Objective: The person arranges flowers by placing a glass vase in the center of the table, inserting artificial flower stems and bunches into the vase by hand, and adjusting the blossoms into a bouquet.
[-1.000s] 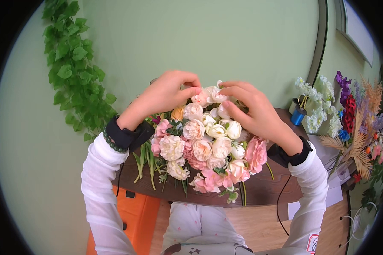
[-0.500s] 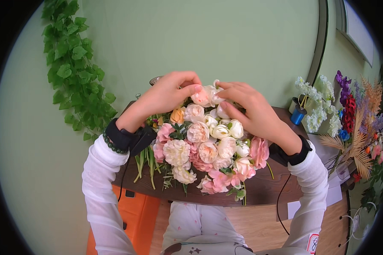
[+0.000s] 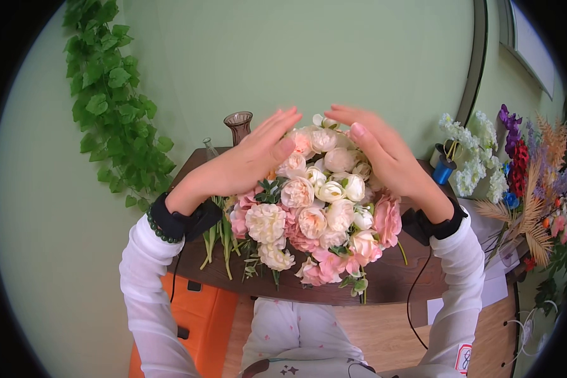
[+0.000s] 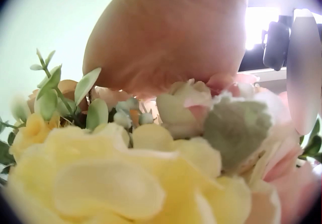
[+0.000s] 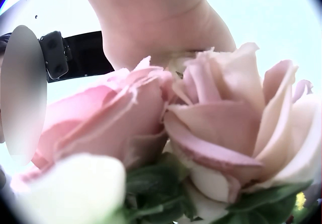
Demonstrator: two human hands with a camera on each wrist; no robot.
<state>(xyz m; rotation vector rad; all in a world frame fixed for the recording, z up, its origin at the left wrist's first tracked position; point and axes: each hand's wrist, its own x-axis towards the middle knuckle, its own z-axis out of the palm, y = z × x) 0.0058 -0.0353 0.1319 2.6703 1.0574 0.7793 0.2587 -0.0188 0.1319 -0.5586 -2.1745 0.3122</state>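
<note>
A large bunch of pink, cream and white artificial flowers (image 3: 312, 222) fills the middle of the dark table. On its upper left side lies the left hand (image 3: 249, 157), fingers extended and slanting up toward the top. The right hand (image 3: 387, 157) mirrors it at the upper right, also with straight fingers. Neither holds a stem. Contact at the fingertips cannot be told. In the left wrist view, a yellow flower (image 4: 115, 178) is close below the palm; in the right wrist view, a pink rose (image 5: 110, 118) and a pale rose (image 5: 226, 113) stand below that hand.
Behind the left hand stand a brown glass vase (image 3: 238, 126) and a small clear bottle (image 3: 210, 148). Green stems (image 3: 217, 249) lie at the table's left. A blue spool (image 3: 443, 171), white blossoms and more flowers are at the right; an orange box (image 3: 201, 321) sits below the table's left edge.
Both hands have moved apart from the top blossoms, and their bent fingers have straightened. The bunch has shifted slightly right, and the brown vase now shows more fully.
</note>
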